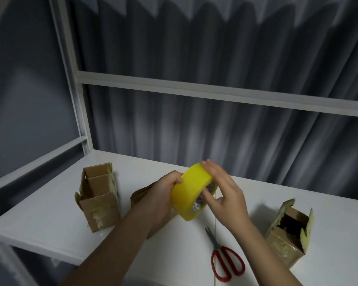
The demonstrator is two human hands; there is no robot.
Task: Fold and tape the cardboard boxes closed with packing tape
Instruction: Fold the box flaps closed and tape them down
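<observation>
A yellow roll of packing tape (191, 189) is held up above the white table (50, 213). My left hand (164, 193) grips its left side. My right hand (223, 195) holds its right side, fingers over the top rim and thumb at the core. An open cardboard box (98, 200) with raised flaps stands at the left. Another open box (288, 232) stands at the right. A third cardboard box (141, 193) lies mostly hidden behind my left hand and forearm.
Red-handled scissors (225, 261) lie shut on the table near the front edge, between my forearms. A white metal frame (194, 89) rises behind and left of the table, with a grey curtain (215, 48) beyond it.
</observation>
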